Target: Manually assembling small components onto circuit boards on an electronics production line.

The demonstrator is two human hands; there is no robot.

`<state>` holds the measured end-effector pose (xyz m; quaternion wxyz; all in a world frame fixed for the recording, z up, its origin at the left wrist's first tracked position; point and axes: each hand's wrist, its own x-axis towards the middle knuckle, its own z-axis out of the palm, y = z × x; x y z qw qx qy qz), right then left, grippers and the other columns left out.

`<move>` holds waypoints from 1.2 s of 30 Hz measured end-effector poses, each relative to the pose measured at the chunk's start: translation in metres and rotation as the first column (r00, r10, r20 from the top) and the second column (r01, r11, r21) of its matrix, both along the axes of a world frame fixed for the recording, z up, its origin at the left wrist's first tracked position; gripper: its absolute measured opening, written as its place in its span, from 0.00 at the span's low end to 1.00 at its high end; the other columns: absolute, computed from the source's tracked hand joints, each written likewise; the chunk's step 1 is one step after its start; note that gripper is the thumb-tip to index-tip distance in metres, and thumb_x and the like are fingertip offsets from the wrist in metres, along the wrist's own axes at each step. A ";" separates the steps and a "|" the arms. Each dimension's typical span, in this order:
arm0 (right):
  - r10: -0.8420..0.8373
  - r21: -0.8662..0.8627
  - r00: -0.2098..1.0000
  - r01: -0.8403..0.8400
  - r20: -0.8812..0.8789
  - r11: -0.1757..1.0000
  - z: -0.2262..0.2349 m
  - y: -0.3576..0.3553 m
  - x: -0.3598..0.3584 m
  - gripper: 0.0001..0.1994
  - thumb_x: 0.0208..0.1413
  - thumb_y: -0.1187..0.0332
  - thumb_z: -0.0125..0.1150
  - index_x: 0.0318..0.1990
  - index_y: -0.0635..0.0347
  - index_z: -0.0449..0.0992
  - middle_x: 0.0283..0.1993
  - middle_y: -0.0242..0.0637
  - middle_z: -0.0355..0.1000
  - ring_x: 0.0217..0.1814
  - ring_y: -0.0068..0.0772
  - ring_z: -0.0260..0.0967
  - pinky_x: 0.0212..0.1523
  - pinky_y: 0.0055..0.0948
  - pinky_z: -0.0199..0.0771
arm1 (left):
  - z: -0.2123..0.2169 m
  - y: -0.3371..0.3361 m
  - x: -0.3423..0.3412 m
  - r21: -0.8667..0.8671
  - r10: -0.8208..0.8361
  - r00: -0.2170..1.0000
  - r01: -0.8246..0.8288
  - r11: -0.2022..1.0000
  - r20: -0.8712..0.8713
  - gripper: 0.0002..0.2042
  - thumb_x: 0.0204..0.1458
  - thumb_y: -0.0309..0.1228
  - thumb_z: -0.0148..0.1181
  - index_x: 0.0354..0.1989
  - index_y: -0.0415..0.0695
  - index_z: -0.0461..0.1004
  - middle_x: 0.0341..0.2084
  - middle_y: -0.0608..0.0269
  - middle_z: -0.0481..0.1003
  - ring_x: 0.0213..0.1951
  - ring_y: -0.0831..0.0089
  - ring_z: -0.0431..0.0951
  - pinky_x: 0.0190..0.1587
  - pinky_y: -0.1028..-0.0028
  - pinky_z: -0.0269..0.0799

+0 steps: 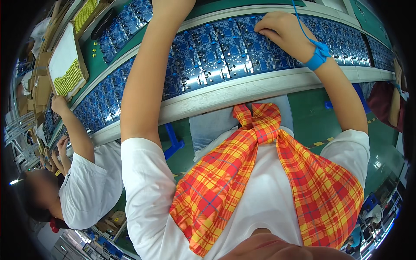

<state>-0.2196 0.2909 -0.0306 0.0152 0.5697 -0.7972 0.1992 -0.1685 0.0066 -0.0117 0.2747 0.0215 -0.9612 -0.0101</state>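
Note:
Under both my arms runs a long row of blue circuit boards [208,50], fitted with small parts, several of them blue discs. My right hand [284,34] is over the boards right of the middle, fingers curled and pressed together against the thumb. What those fingers hold, if anything, is too small or hidden to make out. A blue wrist strap [319,55] with a cord circles that wrist. My left hand [173,8] reaches across the boards to the far side, where the picture's upper edge cuts off its fingers.
A pale rail [225,94] borders the boards on my side. At the far left are a box of yellow parts [69,79] and more blue boards [125,28] on a green surface. A co-worker in white [93,186] works at the left; another person's arm [395,97] shows at the right.

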 end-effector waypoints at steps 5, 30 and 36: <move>0.008 0.034 0.998 -0.006 -0.055 0.999 0.005 -0.005 0.002 0.06 0.58 0.71 0.65 0.41 0.61 0.82 0.42 0.40 0.79 0.46 0.46 0.77 0.48 0.38 0.79 | -0.006 0.005 0.008 0.034 -0.154 0.984 0.158 0.987 -0.088 0.06 0.57 0.31 0.60 0.38 0.49 0.83 0.33 0.62 0.81 0.43 0.60 0.78 0.50 0.54 0.61; -0.336 -0.252 0.940 0.341 0.064 0.906 0.034 -0.012 -0.069 0.14 0.57 0.63 0.66 0.44 0.63 0.83 0.37 0.50 0.80 0.40 0.51 0.79 0.42 0.40 0.78 | -0.004 0.061 0.066 0.665 -0.563 0.803 0.315 0.677 0.193 0.08 0.57 0.32 0.65 0.42 0.47 0.86 0.36 0.62 0.84 0.41 0.64 0.82 0.49 0.64 0.74; -0.290 -0.201 0.955 0.298 0.069 0.933 -0.002 -0.037 -0.113 0.13 0.55 0.61 0.68 0.40 0.61 0.85 0.35 0.47 0.81 0.38 0.46 0.80 0.41 0.39 0.78 | -0.015 0.071 0.073 0.249 -0.574 0.792 0.525 0.814 0.209 0.05 0.57 0.31 0.63 0.38 0.53 0.85 0.35 0.70 0.79 0.47 0.68 0.75 0.58 0.56 0.58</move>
